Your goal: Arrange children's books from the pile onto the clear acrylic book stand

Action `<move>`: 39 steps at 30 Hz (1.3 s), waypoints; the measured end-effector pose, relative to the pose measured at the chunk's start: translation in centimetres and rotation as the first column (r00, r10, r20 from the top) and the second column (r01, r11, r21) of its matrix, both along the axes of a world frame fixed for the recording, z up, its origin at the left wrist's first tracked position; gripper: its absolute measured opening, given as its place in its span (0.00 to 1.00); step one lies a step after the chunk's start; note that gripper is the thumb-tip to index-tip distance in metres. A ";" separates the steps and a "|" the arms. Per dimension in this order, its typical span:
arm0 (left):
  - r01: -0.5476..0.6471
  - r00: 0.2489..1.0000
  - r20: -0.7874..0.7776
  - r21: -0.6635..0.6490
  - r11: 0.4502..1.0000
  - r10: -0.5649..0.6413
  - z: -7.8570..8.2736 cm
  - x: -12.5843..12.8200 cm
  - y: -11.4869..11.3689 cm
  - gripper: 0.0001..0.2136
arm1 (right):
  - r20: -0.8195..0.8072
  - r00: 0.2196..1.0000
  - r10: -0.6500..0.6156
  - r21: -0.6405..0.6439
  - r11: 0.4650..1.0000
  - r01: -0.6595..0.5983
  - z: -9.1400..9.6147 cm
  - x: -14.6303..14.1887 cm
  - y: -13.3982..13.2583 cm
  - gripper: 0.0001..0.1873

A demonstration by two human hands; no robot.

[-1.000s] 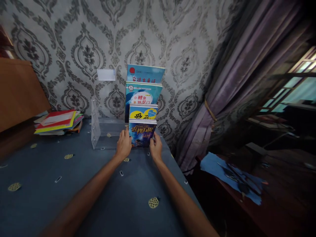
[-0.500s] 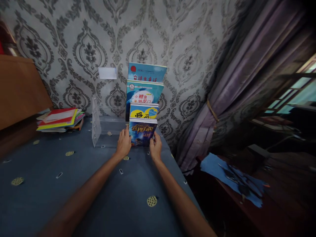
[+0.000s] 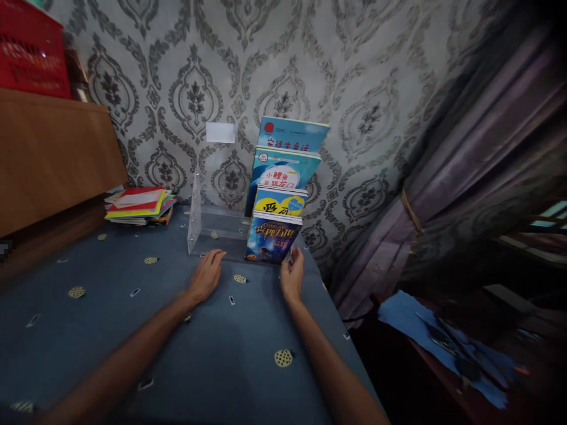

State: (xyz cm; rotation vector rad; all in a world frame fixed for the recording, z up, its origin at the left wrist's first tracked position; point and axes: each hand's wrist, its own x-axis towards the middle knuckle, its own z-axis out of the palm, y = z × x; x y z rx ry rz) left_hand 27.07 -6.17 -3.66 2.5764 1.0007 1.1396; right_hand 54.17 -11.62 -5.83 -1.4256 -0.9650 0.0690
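Note:
Several books stand in steps in a clear acrylic rack (image 3: 217, 236), all toward its right side. In front is a dark blue book (image 3: 271, 241) whose title is upside down. Behind it rise a yellow-and-blue book (image 3: 280, 200), a teal book (image 3: 287, 168) and, highest, a light blue book (image 3: 292, 134). My left hand (image 3: 208, 274) is apart from the books, just before the rack's front edge, fingers stretched and holding nothing. My right hand (image 3: 292, 276) is beside the lower right corner of the dark blue book, fingers apart; whether it touches the rack's side is unclear.
On the left of the blue patterned tablecloth (image 3: 177, 342) lies a stack of books and papers (image 3: 139, 206). A wooden cabinet (image 3: 57, 159) carries a red basket (image 3: 33, 53). At right are a purple curtain (image 3: 443, 183) and a blue cloth (image 3: 411, 316) with dark tools.
My left hand has let go of the dark blue book's left side and moved left and toward me. My right hand stays near its right corner. The view has turned left.

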 end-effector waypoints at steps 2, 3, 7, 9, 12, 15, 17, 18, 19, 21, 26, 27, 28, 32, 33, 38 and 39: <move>0.012 1.000 -0.023 -0.023 1.000 -0.012 -0.6 -0.6 0.2 0.21 | -0.006 1.000 -0.008 -0.043 0.999 0.008 -0.7 -0.2 -0.4 0.35; 0.017 0.999 -0.042 -0.035 0.999 -0.018 -0.8 -0.6 0.3 0.21 | -0.015 1.000 -0.016 -0.068 0.998 0.015 -1.1 -0.3 -0.6 0.35; 0.002 0.975 -0.223 -0.090 0.996 -0.022 -1.6 -0.2 0.3 0.17 | -0.063 0.997 -0.036 -0.175 0.984 0.025 -2.5 -0.6 -1.8 0.34; -0.006 0.950 -0.311 -0.112 0.994 -0.029 -1.6 -0.1 0.1 0.16 | -0.048 0.998 -0.033 -0.206 0.978 0.022 -2.8 -0.9 -2.4 0.32; 0.008 0.927 -0.370 -0.130 0.991 -0.056 -1.2 -0.2 -0.4 0.16 | 0.045 0.999 -0.006 -0.231 0.973 0.016 -2.7 -1.7 -3.1 0.30; 0.014 0.916 -0.394 -0.146 0.989 -0.071 -0.7 -0.4 -0.8 0.17 | 0.205 0.977 0.051 -0.287 0.958 0.010 -1.9 -2.8 -3.5 0.27; 0.001 0.911 -0.407 -0.153 0.988 -0.064 -0.4 -0.4 -1.0 0.17 | 0.315 0.943 0.108 -0.362 0.932 0.014 -1.1 -3.5 -3.8 0.24; -0.005 0.909 -0.413 -0.154 0.988 -0.060 -0.3 -0.4 -1.0 0.17 | 0.358 0.924 0.138 -0.400 0.916 0.018 -0.7 -3.8 -4.0 0.22; -0.010 0.906 -0.419 -0.154 0.988 -0.057 -0.3 -0.3 -1.1 0.18 | 0.390 0.906 0.166 -0.435 0.900 0.022 -0.4 -4.1 -4.1 0.21; -0.011 0.900 -0.432 -0.158 0.987 -0.059 -0.1 -0.3 -1.2 0.18 | 0.425 0.880 0.212 -0.483 0.875 0.023 0.2 -4.4 -4.5 0.20; -0.003 0.892 -0.445 -0.166 0.986 -0.072 0.3 -0.3 -1.4 0.17 | 0.441 0.856 0.269 -0.534 0.846 0.009 1.1 -4.5 -5.1 0.19; -0.004 0.889 -0.452 -0.164 0.986 -0.071 0.4 -0.3 -1.4 0.17 | 0.439 0.856 0.272 -0.539 0.842 0.009 1.2 -4.5 -5.1 0.19; -0.008 0.885 -0.461 -0.161 0.987 -0.068 0.4 -0.3 -1.4 0.18 | 0.438 0.857 0.273 -0.540 0.841 0.008 1.3 -4.5 -5.1 0.19; -0.023 0.882 -0.469 -0.149 0.989 -0.050 0.1 -0.2 -1.3 0.18 | 0.443 0.855 0.268 -0.514 0.858 -0.003 1.4 -4.4 -5.1 0.18; -0.020 0.889 -0.456 -0.148 0.989 -0.050 0.0 -0.2 -1.2 0.17 | 0.449 0.853 0.265 -0.500 0.866 -0.006 1.4 -4.4 -5.2 0.18; 0.016 0.906 -0.418 -0.129 0.991 -0.069 -0.4 -0.3 -1.0 0.17 | 0.478 0.843 0.246 -0.447 0.895 -0.008 1.1 -4.2 -5.1 0.17; 0.020 0.907 -0.416 -0.124 0.992 -0.070 -0.4 -0.3 -1.0 0.16 | 0.479 0.843 0.246 -0.448 0.894 -0.006 1.0 -4.2 -5.1 0.17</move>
